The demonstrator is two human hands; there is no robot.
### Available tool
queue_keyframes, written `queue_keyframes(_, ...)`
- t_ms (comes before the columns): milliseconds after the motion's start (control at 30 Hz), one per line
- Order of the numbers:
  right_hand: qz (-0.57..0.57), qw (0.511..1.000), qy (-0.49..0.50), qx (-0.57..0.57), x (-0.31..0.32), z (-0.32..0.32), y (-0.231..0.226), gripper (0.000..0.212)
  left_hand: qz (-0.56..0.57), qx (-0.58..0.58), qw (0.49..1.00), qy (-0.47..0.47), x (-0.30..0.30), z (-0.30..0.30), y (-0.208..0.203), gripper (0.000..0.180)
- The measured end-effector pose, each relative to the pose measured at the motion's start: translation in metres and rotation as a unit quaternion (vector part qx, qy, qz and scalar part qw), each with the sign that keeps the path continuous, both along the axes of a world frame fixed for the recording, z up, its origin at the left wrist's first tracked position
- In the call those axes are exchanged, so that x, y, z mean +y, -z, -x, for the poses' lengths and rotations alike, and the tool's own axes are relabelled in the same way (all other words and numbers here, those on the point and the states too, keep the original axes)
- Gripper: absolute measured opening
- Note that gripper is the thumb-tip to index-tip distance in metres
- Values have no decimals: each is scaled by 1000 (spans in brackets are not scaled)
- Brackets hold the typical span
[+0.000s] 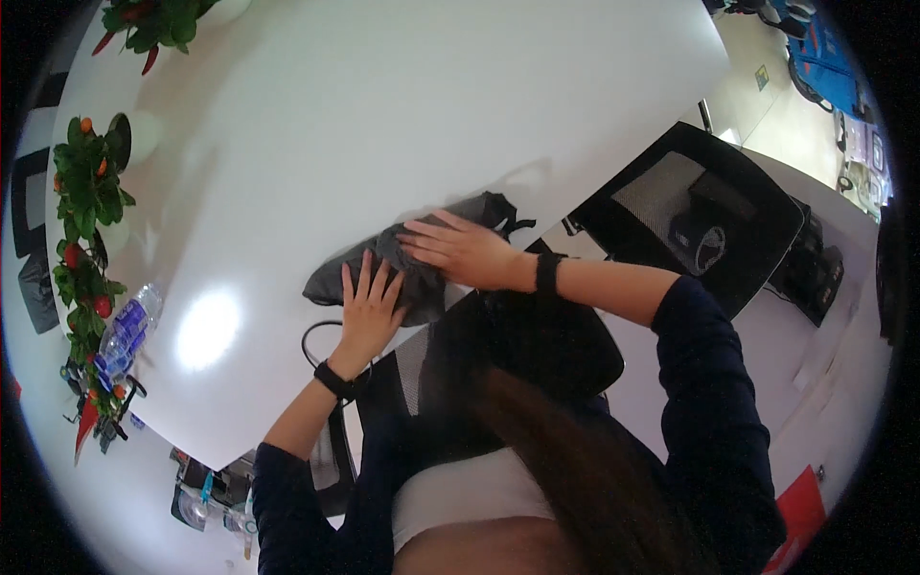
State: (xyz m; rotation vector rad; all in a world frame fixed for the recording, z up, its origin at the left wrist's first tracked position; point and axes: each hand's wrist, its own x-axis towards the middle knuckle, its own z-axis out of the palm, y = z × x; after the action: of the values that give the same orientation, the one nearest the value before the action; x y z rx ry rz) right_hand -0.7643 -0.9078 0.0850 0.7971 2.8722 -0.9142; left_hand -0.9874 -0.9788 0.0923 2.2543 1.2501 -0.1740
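Observation:
A dark grey bundle of thin fabric (331, 275) lies slantwise along the near edge of the white table (383, 105). A gathered black end with a short strap sticks out at its right; I cannot tell exactly what kind of thing it is. My left hand (369, 311) rests on its left part, fingers spread and pointing away from me. Across its middle lies my right hand (470, 252), palm down with fingers stretched out to the left. Both hands press on the cloth without gripping it. Each wrist wears a black band.
Potted plants with red and orange fruit (91, 182) line the table's left side. Near them a clear plastic bottle with a purple label (129, 328) lies tilted. A black mesh chair (690, 211) stands at the right, against the table edge. A thin black loop (311, 340) shows by my left wrist.

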Motion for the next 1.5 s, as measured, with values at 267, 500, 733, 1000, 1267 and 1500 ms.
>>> queue_keyframes(267,-12,979,190,-67,33,-103,-9,54,-68,-103,989,78,79,-99,14,57)
queue_keyframes(500,-166,863,407,-247,107,-227,6,51,-246,-160,952,90,206,-255,46,47)
queue_keyframes(733,-60,853,489,-170,64,-184,-8,54,-205,-178,955,123,183,-230,42,45)
queue_keyframes(1000,-78,887,407,-205,22,-141,-23,47,-109,-151,965,185,129,-177,20,40)
queue_keyframes(1267,-119,818,522,-210,96,-203,8,49,-231,-165,943,171,209,-257,43,46)
queue_keyframes(1500,-22,866,488,-109,-5,-163,-5,62,-144,-158,954,209,127,-199,37,51)
